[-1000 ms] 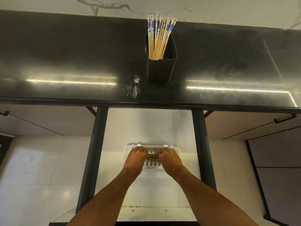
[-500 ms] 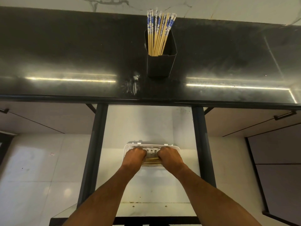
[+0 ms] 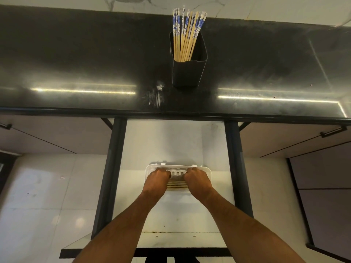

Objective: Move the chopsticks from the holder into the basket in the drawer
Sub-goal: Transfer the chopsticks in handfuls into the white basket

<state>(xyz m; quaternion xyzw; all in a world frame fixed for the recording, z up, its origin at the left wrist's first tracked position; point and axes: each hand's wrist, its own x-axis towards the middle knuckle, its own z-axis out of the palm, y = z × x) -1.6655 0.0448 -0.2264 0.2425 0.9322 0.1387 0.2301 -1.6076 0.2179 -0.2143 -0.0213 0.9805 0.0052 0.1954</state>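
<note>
Left hand [image 3: 156,178]: it is down inside the white basket, back of the hand up. The fingers are bent downward at the knuckles and close together. They seem to hold the left end of a small bundle of chopsticks, but the fingertips are hidden under the hand, so I cannot tell how tight the hold is.
Right hand [image 3: 197,179]: it is in the same pose on the right side of the basket, fingers bent down and together, on the right end of the same bundle. The fingertips are hidden here too.
Chopsticks in the basket [image 3: 177,184]: a few wooden sticks lie flat and crosswise between the two hands. Only the middle part is visible.
Basket [image 3: 208,170]: white plastic with slots in the far wall. It sits on the floor of the open drawer.
Drawer [image 3: 171,211]: it is pulled out under the counter, with a pale bottom and dark side rails.
Chopsticks in the holder [image 3: 185,35]: many sticks stand upright, the blue and white patterned ends on top, and they lean to the left side.
Holder [image 3: 188,73]: a black square cup on the dark counter [image 3: 76,59], well apart from the hands.
</note>
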